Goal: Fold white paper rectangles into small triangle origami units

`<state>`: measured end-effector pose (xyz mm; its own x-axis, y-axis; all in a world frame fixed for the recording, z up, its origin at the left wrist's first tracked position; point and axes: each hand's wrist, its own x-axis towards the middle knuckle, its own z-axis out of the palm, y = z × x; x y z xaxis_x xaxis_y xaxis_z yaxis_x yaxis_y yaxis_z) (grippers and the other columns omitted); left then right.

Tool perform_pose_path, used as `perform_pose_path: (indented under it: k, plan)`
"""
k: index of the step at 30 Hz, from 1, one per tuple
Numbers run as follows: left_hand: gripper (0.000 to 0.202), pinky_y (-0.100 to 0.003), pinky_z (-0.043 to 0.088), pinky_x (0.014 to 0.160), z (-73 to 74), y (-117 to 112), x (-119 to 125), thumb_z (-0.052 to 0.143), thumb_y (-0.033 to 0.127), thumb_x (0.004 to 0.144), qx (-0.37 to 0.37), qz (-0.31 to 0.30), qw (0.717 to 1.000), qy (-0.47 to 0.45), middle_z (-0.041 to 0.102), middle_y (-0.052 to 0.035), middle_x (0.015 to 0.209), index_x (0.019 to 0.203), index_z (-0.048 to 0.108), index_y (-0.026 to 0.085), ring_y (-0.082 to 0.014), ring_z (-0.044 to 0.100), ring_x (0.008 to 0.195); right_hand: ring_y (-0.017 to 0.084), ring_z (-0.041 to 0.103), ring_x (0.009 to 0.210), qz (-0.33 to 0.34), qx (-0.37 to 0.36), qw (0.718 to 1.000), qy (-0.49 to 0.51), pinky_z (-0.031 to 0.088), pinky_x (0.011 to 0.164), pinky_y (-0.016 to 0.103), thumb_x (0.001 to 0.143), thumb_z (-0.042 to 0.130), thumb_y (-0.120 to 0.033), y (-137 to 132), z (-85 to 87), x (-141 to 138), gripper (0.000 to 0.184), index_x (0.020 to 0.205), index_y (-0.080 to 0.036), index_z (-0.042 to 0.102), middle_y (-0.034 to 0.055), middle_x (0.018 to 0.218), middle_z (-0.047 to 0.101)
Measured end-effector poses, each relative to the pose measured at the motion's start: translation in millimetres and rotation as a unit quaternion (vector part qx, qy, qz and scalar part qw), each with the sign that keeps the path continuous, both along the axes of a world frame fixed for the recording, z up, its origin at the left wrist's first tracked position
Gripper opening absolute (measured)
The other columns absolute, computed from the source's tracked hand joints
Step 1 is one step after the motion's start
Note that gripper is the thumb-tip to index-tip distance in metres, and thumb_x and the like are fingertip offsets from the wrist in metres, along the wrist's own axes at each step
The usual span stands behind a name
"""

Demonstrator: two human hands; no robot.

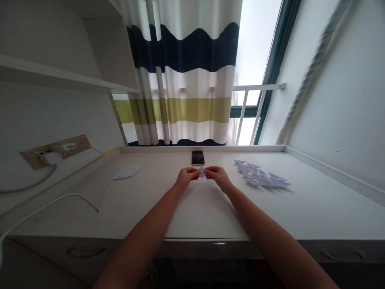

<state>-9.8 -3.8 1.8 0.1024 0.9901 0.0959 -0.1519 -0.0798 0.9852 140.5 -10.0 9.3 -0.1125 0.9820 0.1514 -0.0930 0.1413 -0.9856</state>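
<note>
My left hand and my right hand meet above the middle of the white desk. Between their fingertips they pinch a small folded piece of pale paper, mostly hidden by the fingers. To the right lies a loose pile of several similar folded paper triangles. Just beyond my hands, a black smartphone rests flat near the back edge, not touching them.
A small stack of white paper lies at the left of the desk. White cables run across the desk from a wall socket panel. A striped curtain and window stand behind; a shelf overhangs the left.
</note>
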Motion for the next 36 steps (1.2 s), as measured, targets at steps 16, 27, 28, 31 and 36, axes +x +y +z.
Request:
perform_pose_path:
  k: [16, 27, 28, 31, 36]
  plan:
    - [0.032, -0.029, 0.047, 0.065, 3.4, -7.2, 1.0, 0.073, 0.037, 0.052, 0.009, -0.049, 0.999, 0.009, 0.061, -0.0031, 0.066, 0.067, 0.062, 0.011, -0.0110, 0.056, 0.060, 0.008, 0.049, 0.048, 0.017, 0.013, 1.000, 0.015, 0.042, 0.055, 0.026, 0.050, 0.073, -0.034, -0.2, 0.3, 1.5, 0.027, 0.065, -0.014, 0.062, -0.0013, 0.053, 0.058]
    - [0.032, -0.029, 0.048, 0.061, 2.0, -6.2, 2.1, 0.073, 0.039, 0.051, 0.015, -0.057, 0.997, 0.042, 0.059, -0.0021, 0.058, 0.061, 0.062, 0.011, -0.0108, 0.054, 0.055, 0.007, 0.039, 0.048, -0.025, 0.056, 0.997, -0.054, 0.031, 0.049, 0.023, 0.059, 0.064, -0.033, -3.2, 3.3, 0.6, 0.018, 0.063, -0.015, 0.062, -0.0033, 0.052, 0.052]
    - [0.032, -0.029, 0.048, 0.061, 2.0, -7.0, 2.5, 0.073, 0.039, 0.052, 0.017, -0.066, 0.997, 0.045, 0.059, -0.0022, 0.059, 0.062, 0.062, 0.011, -0.0106, 0.054, 0.055, 0.007, 0.039, 0.047, -0.026, 0.055, 0.997, -0.047, 0.031, 0.049, 0.023, 0.059, 0.064, -0.031, -2.9, 3.0, 0.4, 0.016, 0.062, -0.016, 0.061, -0.0040, 0.051, 0.051]
    - [0.032, -0.028, 0.048, 0.061, 1.6, -8.3, 3.3, 0.072, 0.039, 0.053, 0.022, -0.086, 0.995, 0.054, 0.059, -0.0020, 0.059, 0.065, 0.062, 0.011, -0.0100, 0.054, 0.055, 0.007, 0.040, 0.047, -0.018, 0.047, 0.998, -0.040, 0.030, 0.049, 0.022, 0.060, 0.063, -0.031, -3.1, 2.3, -0.4, 0.015, 0.061, -0.016, 0.059, -0.0047, 0.051, 0.050]
    - [0.034, -0.027, 0.047, 0.059, -0.5, -7.6, 3.1, 0.072, 0.041, 0.052, 0.026, -0.090, 0.993, 0.074, 0.058, -0.0015, 0.056, 0.063, 0.060, 0.011, -0.0101, 0.054, 0.052, 0.008, 0.044, 0.048, -0.006, 0.051, 0.996, -0.077, 0.033, 0.051, 0.023, 0.060, 0.063, -0.035, -2.8, 0.4, -0.9, 0.021, 0.062, -0.014, 0.062, -0.0022, 0.051, 0.054]
